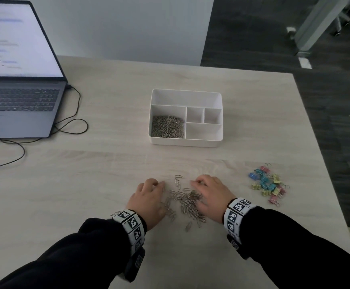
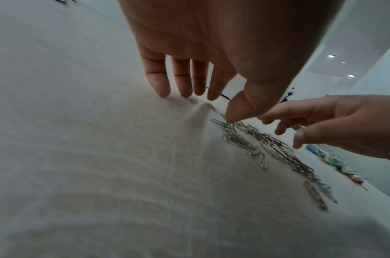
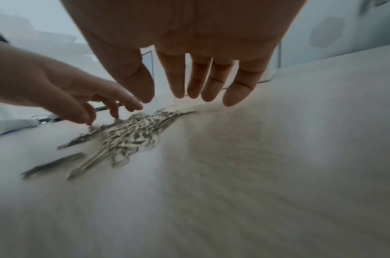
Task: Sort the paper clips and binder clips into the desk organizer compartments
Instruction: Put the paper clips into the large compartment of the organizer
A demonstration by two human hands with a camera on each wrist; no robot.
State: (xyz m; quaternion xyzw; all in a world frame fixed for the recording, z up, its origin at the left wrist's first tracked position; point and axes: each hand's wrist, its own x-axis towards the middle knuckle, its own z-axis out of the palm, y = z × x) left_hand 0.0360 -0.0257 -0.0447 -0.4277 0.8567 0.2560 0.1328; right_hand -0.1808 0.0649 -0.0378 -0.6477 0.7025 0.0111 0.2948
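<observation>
Both hands lie palm-down near the surface's front edge: the left hand [image 1: 149, 200] and the right hand [image 1: 210, 195] flank a loose heap of thin silver wire paper clips [image 1: 185, 202], fingers spread and only slightly bent, tips at the pale wood-grain table [image 1: 99, 167], gripping nothing. That heap is tangled, too many to count; three or four clips lie singly at its edges. Toward the right edge sits a cluster of small pastel binder clips [image 1: 267, 183] in pink, blue and yellow with wire handles, roughly fifteen. Further back, mid-surface, stands one white plastic desk organizer [image 1: 185, 141] with five compartments; its front-left compartment holds a dense mass of silver paper clips [image 1: 167, 127]. One open grey laptop [image 1: 20, 105] occupies the back-left corner.
</observation>
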